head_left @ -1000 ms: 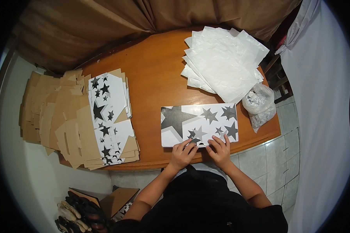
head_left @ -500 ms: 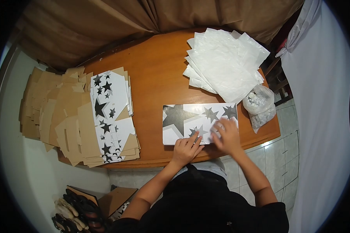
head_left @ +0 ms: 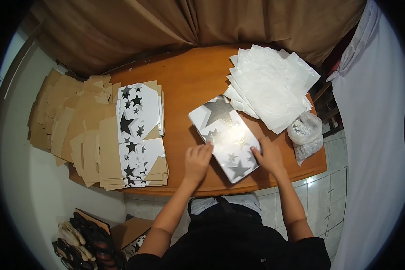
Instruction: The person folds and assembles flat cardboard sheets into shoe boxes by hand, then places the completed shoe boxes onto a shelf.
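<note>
A white box (head_left: 231, 139) with black and grey stars is turned diagonally above the wooden table, between my two hands. My left hand (head_left: 198, 161) has its fingers at the box's left edge, with the fingers curled. On the right edge, my right hand (head_left: 268, 155) grips the box, its thumb on the top face. Light glares off the middle of the lid. Whether the underside touches the table cannot be made out.
Flat brown cardboard pieces (head_left: 85, 121) lie at the left of the table (head_left: 180, 81), with star-printed sheets (head_left: 139, 117) on the near ones. White sheets (head_left: 274, 85) are fanned out back right, beside a plastic bag (head_left: 306, 135). Shoes (head_left: 90, 238) stand lower left.
The box has turned from lying straight along the table edge to a diagonal. My hands have moved from its top and front to its two sides. The view has shifted slightly.
</note>
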Tool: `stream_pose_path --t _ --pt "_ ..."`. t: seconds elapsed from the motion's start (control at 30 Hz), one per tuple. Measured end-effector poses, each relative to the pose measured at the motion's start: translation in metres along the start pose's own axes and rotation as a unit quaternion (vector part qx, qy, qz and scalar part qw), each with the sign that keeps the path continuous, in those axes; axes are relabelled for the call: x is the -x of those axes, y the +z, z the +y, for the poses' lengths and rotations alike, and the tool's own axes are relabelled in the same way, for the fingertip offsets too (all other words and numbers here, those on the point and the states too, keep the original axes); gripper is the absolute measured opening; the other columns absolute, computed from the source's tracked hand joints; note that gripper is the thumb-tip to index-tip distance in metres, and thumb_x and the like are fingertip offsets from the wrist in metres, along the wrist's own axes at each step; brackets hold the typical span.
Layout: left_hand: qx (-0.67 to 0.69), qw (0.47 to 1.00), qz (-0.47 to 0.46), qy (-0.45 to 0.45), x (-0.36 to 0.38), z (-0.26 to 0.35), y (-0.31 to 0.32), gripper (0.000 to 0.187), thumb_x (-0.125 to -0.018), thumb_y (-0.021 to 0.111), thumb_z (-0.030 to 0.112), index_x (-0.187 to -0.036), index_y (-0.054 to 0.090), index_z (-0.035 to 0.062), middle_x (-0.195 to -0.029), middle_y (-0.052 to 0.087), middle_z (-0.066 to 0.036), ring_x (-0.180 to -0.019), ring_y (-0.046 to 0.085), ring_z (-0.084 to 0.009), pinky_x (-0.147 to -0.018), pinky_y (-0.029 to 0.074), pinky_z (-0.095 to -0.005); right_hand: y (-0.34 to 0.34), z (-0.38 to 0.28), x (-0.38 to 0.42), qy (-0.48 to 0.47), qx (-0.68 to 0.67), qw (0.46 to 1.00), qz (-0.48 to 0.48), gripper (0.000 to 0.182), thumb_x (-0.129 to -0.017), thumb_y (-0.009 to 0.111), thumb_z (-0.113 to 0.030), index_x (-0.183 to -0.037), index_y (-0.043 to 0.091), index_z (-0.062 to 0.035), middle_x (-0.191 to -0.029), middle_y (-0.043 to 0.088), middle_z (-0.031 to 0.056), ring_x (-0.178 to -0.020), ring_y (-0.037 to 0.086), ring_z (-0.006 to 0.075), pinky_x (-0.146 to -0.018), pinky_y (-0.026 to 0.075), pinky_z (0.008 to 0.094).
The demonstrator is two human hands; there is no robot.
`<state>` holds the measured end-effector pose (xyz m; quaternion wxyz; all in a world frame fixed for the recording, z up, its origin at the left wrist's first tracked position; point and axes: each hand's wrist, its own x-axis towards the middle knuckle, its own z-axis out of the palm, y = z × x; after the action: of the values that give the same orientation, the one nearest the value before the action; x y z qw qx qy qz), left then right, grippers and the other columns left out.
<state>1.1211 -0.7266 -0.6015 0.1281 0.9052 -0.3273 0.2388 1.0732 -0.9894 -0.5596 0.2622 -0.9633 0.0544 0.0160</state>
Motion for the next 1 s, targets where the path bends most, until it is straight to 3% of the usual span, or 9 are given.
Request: stream_pose_path --t 0.17,0.27,0.37,0.47,0.5,0.6,0.63,0.87,1.0 --pt "0.041 0.995 0.005 -0.096 -0.012 -0.027 -0.018 0.028 -0.085 0.057 0.022 -0.107 0.061 0.0052 -0.111 0.059 -0.007 -0.1 0.054 -0.0235 -0.087 0.037 -0.0389 0.035 -0.014 0.024 0.048 -0.194 0.979 0.036 0.035 -0.093 0.049 -0.028 -0.106 0.055 0.0034 -0.097 0.059 0.0233 -0.09 0.056 0.0382 -0.079 0.044 0.0414" --pt "0.111 0.967 -0.151 -0.17 0.021 -0.03 -0.023 0.028 -0.089 0.053 0.024 -0.105 0.061 0.0028 -0.119 0.056 -0.01 -0.104 0.053 -0.0275 -0.089 0.037 -0.0394 0.059 0.003 0.042 0.015 -0.243 0.968 0.064 0.038 -0.097 0.04 -0.028 -0.111 0.055 0.0035 -0.096 0.059 0.0237 -0.09 0.057 0.0382 -0.079 0.044 0.0407" --pt "0.372 0.874 -0.222 -0.222 0.05 -0.02 -0.021 0.038 -0.091 0.052 0.03 -0.112 0.06 -0.0004 -0.129 0.05 -0.016 -0.114 0.05 -0.0331 -0.096 0.036 -0.0416 0.057 -0.002 0.059 0.046 -0.288 0.956 -0.027 0.047 -0.098 0.031 -0.033 -0.127 0.048 0.0018 -0.106 0.057 0.0252 -0.102 0.054 0.038 -0.09 0.04 0.0423" --pt "0.41 0.873 -0.147 -0.221 0.052 0.001 -0.032 0.05 -0.091 0.051 0.035 -0.124 0.053 -0.0021 -0.136 0.043 -0.021 -0.124 0.043 -0.0363 -0.103 0.031 -0.0436 0.071 -0.008 0.065 -0.038 -0.312 0.948 0.052 0.056 -0.097 0.034 -0.04 -0.133 0.039 0.0029 -0.117 0.052 0.0257 -0.112 0.05 0.0359 -0.099 0.034 0.0392" --pt "0.463 0.847 -0.157 -0.21 0.046 -0.002 -0.036 0.078 -0.083 0.061 0.046 -0.139 0.033 -0.0003 -0.144 0.03 -0.023 -0.131 0.034 -0.0374 -0.108 0.026 -0.0437 0.069 -0.011 0.064 -0.041 -0.332 0.941 0.053 0.06 -0.096 0.035 -0.042 -0.134 0.036 0.004 -0.12 0.05 0.0251 -0.114 0.048 0.0345 -0.1 0.033 0.0378" --pt "0.461 0.866 -0.12 -0.153 0.016 0.001 -0.062 0.11 -0.07 0.072 0.053 -0.146 0.01 0.0022 -0.15 0.016 -0.022 -0.135 0.026 -0.0377 -0.109 0.024 -0.0431 0.054 -0.026 0.062 -0.065 -0.394 0.914 0.072 0.07 -0.094 0.038 -0.048 -0.137 0.029 0.007 -0.129 0.044 0.023 -0.121 0.043 0.0306 -0.103 0.03 0.0352" --pt "0.421 0.881 -0.166 -0.135 0.005 0.0 -0.071 0.134 -0.057 0.08 0.055 -0.145 -0.009 0.0063 -0.152 0.003 -0.021 -0.137 0.019 -0.0389 -0.11 0.023 -0.0441 0.05 -0.033 0.058 -0.08 -0.418 0.9 0.088 0.072 -0.094 0.039 -0.049 -0.137 0.027 0.0077 -0.13 0.043 0.0222 -0.122 0.042 0.0294 -0.103 0.029 0.0352" --pt "0.306 0.95 -0.054 0.03 -0.038 -0.008 -0.088 0.138 -0.055 0.084 0.042 -0.144 -0.016 0.0076 -0.15 -0.005 -0.025 -0.138 0.011 -0.0414 -0.111 0.021 -0.0489 0.004 -0.046 0.032 -0.147 -0.415 0.889 0.127 0.07 -0.093 0.048 -0.036 -0.14 0.021 0.0072 -0.139 0.034 0.0217 -0.129 0.034 0.0296 -0.107 0.024 0.0368" --pt "0.19 0.974 -0.032 0.119 -0.058 -0.009 -0.111 0.127 -0.05 0.085 0.027 -0.147 0.004 0.0174 -0.151 0.004 -0.022 -0.139 0.013 -0.0377 -0.111 0.022 -0.0498 -0.015 -0.038 0.026 -0.186 -0.327 0.919 0.119 0.074 -0.087 0.058 -0.022 -0.142 0.017 0.0044 -0.147 0.023 0.022 -0.136 0.024 0.0328 -0.11 0.02 0.0381"
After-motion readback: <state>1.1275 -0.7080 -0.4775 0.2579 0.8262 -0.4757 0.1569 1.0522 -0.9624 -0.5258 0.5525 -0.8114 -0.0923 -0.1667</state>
